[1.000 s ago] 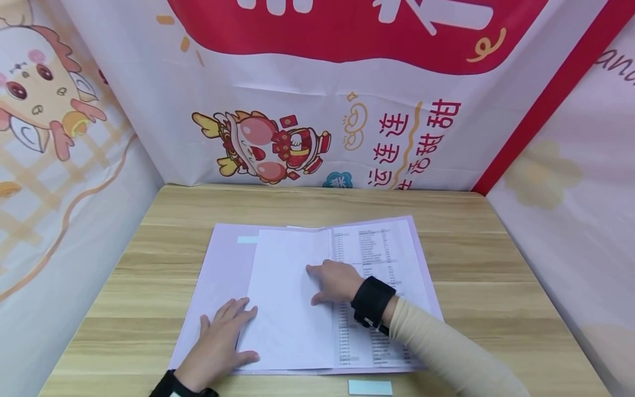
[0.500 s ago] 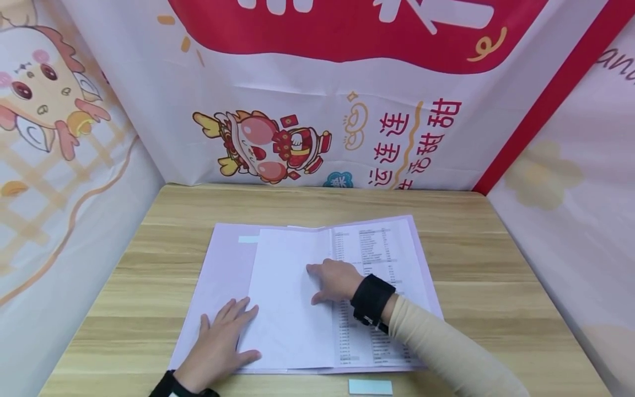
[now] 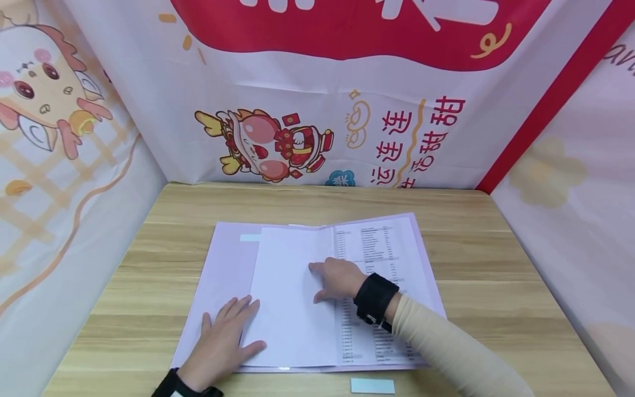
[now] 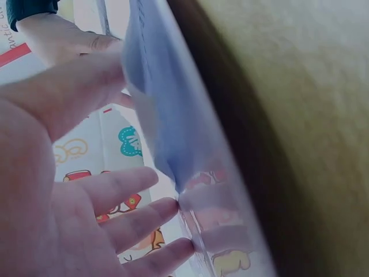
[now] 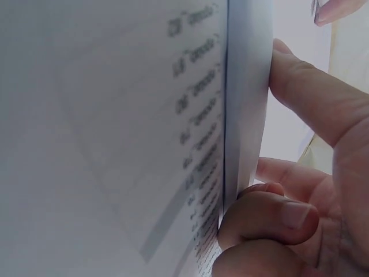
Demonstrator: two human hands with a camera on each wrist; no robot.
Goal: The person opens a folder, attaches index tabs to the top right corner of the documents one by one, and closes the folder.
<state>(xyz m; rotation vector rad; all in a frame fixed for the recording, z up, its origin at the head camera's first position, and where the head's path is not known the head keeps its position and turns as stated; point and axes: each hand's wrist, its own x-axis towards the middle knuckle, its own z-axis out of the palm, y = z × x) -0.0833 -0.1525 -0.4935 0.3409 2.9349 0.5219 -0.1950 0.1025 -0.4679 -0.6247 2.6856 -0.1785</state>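
Observation:
A lilac folder lies open on the table. Its right side shows a sheet printed with rows of text; over the left side lies a blank white page. My left hand rests with spread fingers at the page's left edge, its thumb over the page's lower corner. In the left wrist view, fingertips touch the clear film by the folder's edge. My right hand presses the page near the fold with a straight index finger and thumb, while its other fingers curl under, as the right wrist view shows.
A pale blue strip lies on the wooden table in front of the folder. Another pale strip shows at the folder's upper left. Printed cloth walls close off the back and both sides.
The left thumb has slid slightly right and up over the page's lower corner. The right hand stays in place on the page, and the head view has shifted a little.

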